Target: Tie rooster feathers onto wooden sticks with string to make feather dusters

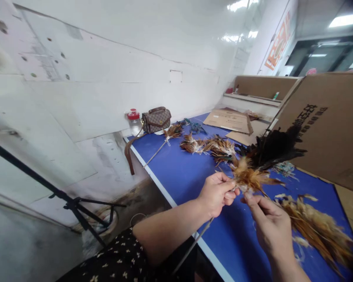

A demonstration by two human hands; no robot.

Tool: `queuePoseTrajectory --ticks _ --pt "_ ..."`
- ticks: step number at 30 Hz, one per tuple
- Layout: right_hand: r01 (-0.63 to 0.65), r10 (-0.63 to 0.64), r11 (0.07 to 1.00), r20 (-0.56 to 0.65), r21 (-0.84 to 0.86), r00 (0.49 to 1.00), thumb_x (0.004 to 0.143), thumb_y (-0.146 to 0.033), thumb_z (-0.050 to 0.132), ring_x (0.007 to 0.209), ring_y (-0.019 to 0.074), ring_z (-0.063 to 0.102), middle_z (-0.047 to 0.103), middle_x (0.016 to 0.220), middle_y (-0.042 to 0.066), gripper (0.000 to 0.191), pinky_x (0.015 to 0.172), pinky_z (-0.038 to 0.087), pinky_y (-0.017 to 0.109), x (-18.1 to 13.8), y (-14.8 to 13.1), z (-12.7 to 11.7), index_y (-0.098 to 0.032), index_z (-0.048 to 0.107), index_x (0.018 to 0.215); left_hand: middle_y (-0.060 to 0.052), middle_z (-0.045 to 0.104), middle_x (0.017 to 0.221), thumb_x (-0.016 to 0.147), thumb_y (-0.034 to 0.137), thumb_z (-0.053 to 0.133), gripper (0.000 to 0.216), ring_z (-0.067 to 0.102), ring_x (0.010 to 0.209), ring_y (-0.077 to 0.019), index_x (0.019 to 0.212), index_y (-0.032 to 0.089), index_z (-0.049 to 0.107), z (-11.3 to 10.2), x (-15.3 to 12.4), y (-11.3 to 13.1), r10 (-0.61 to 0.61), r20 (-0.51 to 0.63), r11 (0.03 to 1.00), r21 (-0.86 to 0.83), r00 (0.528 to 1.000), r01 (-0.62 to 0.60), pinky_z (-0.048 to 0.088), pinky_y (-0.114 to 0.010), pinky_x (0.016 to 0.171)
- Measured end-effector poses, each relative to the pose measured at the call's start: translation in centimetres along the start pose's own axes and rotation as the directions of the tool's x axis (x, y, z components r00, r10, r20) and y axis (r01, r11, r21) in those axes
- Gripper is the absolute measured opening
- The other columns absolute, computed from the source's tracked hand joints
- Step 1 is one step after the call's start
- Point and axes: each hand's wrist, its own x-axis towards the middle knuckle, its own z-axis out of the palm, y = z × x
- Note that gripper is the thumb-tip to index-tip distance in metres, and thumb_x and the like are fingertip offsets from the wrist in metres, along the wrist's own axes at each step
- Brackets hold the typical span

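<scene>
My left hand (217,194) is closed around a thin stick (194,244) just below a tuft of brown feathers (248,176) at its upper end. Longer black feathers (278,149) fan out beyond the brown ones. With thumb and forefinger pinched, my right hand (269,221) grips a feather by its pale base at the lower side of the tuft. The fingers partly hide the spot where feathers and stick meet. Close to my right hand lies a loose pile of tan and brown feathers (317,225).
On the blue table (176,176) lie brown feather bunches (207,145) and a feather-tipped stick (157,152). A handbag (156,119) and a red-lidded jar (134,123) stand by the wall. Cardboard (326,129) rises at right. A black tripod (73,203) stands left.
</scene>
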Motion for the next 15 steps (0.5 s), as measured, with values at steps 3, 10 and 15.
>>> queuePoseTrajectory --ticks 3,10,15 --pt "0.054 -0.057 0.993 -0.023 -0.103 0.998 0.092 -0.063 0.079 0.052 0.0103 0.039 0.043 0.057 -0.003 0.058 0.048 0.034 0.024 -0.9 0.2 -0.6 -0.021 0.056 0.060 -0.001 0.063 0.066 0.063 0.034 0.094 0.055 0.035 0.046 -0.0014 0.084 0.021 0.044 -0.2 -0.6 -0.3 -0.108 0.034 0.994 -0.027 0.994 0.109 0.014 -0.016 0.049" --pt "0.245 -0.238 0.944 0.058 -0.220 0.970 0.098 -0.057 0.073 0.051 0.0097 0.035 0.044 0.057 -0.001 0.062 0.049 0.033 0.025 -2.0 0.5 -2.4 -0.021 0.048 0.054 -0.002 0.063 0.068 0.072 0.025 0.087 0.047 0.032 0.046 -0.0011 0.085 0.022 0.042 -0.6 -1.6 -0.8 -0.241 0.098 0.970 -0.018 0.965 0.244 0.013 -0.016 0.050" --pt "0.126 -0.123 0.974 0.031 -0.189 0.992 0.095 -0.070 0.071 0.050 0.0119 0.044 0.051 0.056 0.000 0.063 0.047 0.038 0.024 -2.5 2.5 -3.0 -0.021 0.057 0.058 -0.003 0.063 0.067 0.070 0.025 0.089 0.046 0.030 0.046 -0.0009 0.081 0.021 0.045 0.1 -1.2 -1.3 -0.290 0.207 0.954 -0.021 0.935 0.300 0.013 -0.015 0.048"
